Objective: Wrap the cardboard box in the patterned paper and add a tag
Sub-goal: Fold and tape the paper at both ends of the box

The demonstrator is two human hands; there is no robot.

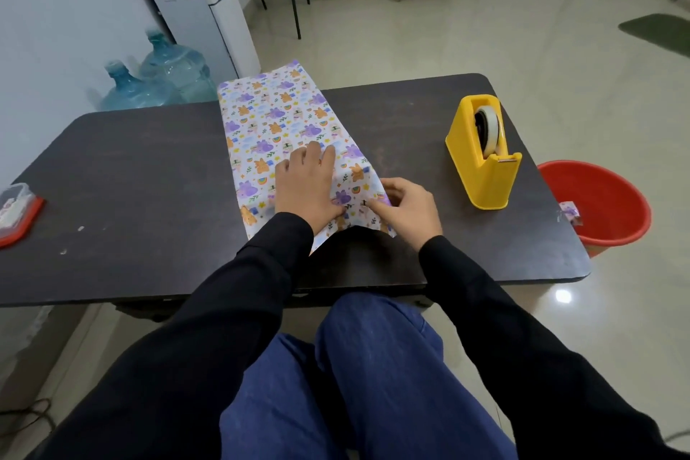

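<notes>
**Patterned sheet lies lengthwise on the table, both hands at its near end**

A white sheet of wrapping paper (269, 131) printed with purple and orange cartoon figures lies across the middle of the dark wooden table (130, 168). Its long axis runs from the person's side away to the far side, leaning slightly left. Its far end reaches past the table's far edge, and its near end has a notched outline. The cardboard box cannot be seen.

The left hand (308, 183) lies flat on the paper's near half, fingers straight and pointing away, pressing down. Just beside it, the right hand (405, 209) has curled fingers and pinches the paper's near right edge.

To the right stands a yellow plastic tape dispenser (481, 161) holding a roll of pale tape (487, 131). A red plastic bucket (605, 205) sits on the floor by the table's right end. A clear plastic tub with a red rim (16, 213) rests at the left edge; its contents are too blurred to tell.
</notes>
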